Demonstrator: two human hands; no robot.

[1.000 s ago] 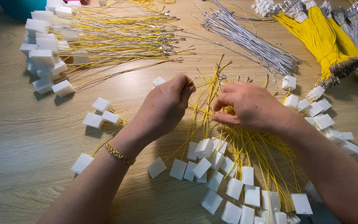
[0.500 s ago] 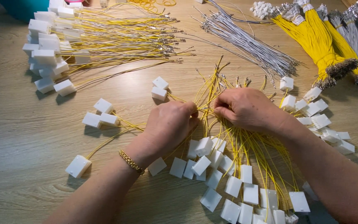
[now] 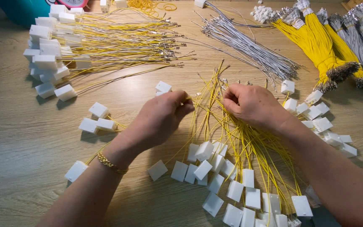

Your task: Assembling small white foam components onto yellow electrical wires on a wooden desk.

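- Yellow wires (image 3: 232,138) lie fanned on the wooden worktop (image 3: 17,138), each ending in a white plastic plug (image 3: 203,151).
- The left hand (image 3: 160,120) has shifted back up from the plugs to the wire tips; its fingers are pressed together, pinching one thin yellow strand.
- The right hand (image 3: 251,104) has stayed put, curled shut on the bunch's upper ends.
- So one wire is being drawn apart from the bunch.
- Loose white plugs (image 3: 96,120) sit nearby.
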